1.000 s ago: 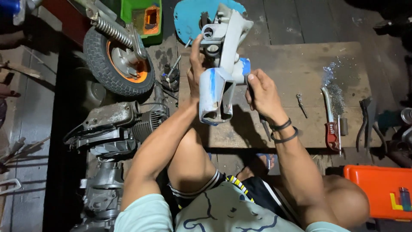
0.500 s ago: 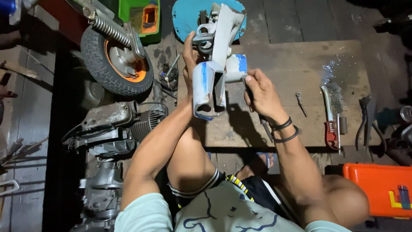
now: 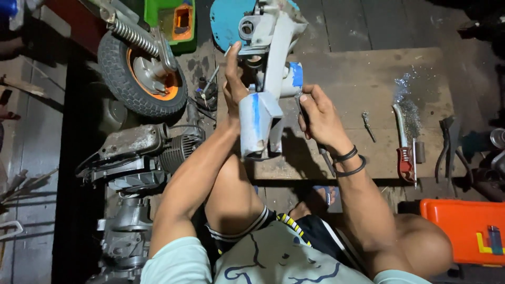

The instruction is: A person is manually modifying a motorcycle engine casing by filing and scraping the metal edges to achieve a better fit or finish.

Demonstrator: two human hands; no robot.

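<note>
Sitting at the near edge of a low wooden tabletop (image 3: 363,79), the person holds a grey-white metal frame part (image 3: 265,84) with blue patches upright above the tabletop's left half, clear of the surface.

Head view:
- Left hand (image 3: 234,87): placed against the left side of the frame part, fingers extended upward along it, thumb side toward the part. The grip is spread flat on the metal rather than wrapped around it.
- Right hand (image 3: 318,115): grip pressed together around a dark slender tool (image 3: 325,158), whose lower end projects below the wrist. The hand sits just beside the right side of the frame part, near its blue band. Whether the tool tip touches the part cannot be told.
- Two dark bands (image 3: 350,162) circle the right wrist.
- Frame part: upper end near the tabletop's far-left corner, in front of a round blue disc (image 3: 226,21); lower open end points toward the person's knee.

Surroundings:
- Red-handled tool (image 3: 405,152) lies near the tabletop's right edge, beside a small silvery scatter of debris (image 3: 407,89).
- A small key-like item (image 3: 367,123) lies between it and the right hand.
- A small wheel (image 3: 139,68) with orange rim stands on the floor left of the tabletop; a grey engine block (image 3: 142,158) lies below it.
- An orange case (image 3: 463,226) sits off the near-right corner.
</note>
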